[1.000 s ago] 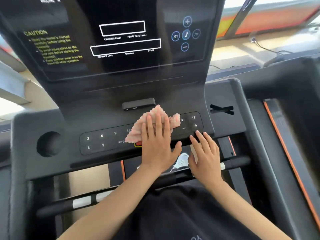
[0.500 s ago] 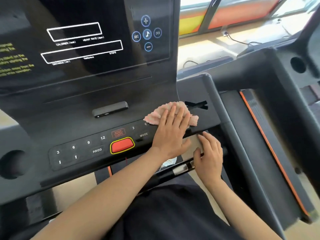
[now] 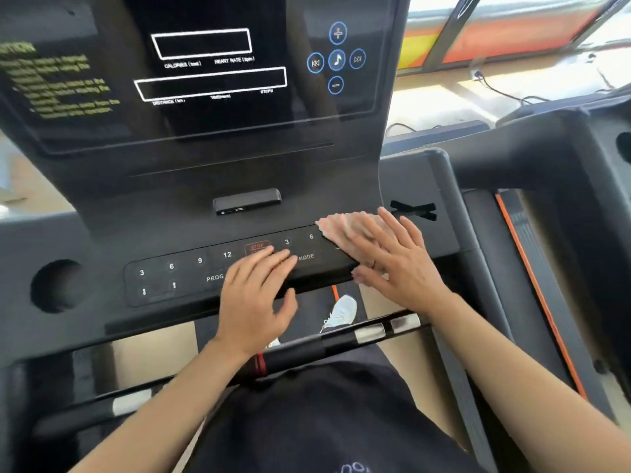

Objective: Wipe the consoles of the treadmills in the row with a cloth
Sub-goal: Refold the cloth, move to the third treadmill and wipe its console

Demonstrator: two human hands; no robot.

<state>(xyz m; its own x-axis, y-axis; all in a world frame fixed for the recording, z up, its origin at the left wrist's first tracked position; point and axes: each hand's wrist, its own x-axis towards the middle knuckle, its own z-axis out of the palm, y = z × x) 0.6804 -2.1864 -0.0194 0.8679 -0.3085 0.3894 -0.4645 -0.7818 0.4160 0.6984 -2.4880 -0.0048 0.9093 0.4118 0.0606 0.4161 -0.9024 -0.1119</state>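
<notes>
Presses pink cloth (image 3: pixel 336 225) flat on right end of console (image 3: pixel 239 165) keypad (image 3: pixel 170 278) under right hand (image 3: pixel 396 257), fingers (image 3: pixel 391 223) spread for wide wiping contact; rests left hand (image 3: pixel 252 302), fingers straight and slightly apart, mid-keypad, probably bracing.

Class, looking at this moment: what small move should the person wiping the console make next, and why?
Probably slide the cloth rightward under the right hand, which presses it flat at the right end of the key strip; the corner with the cross-shaped slot lies just beyond. The left hand rests on the middle keys.
</notes>
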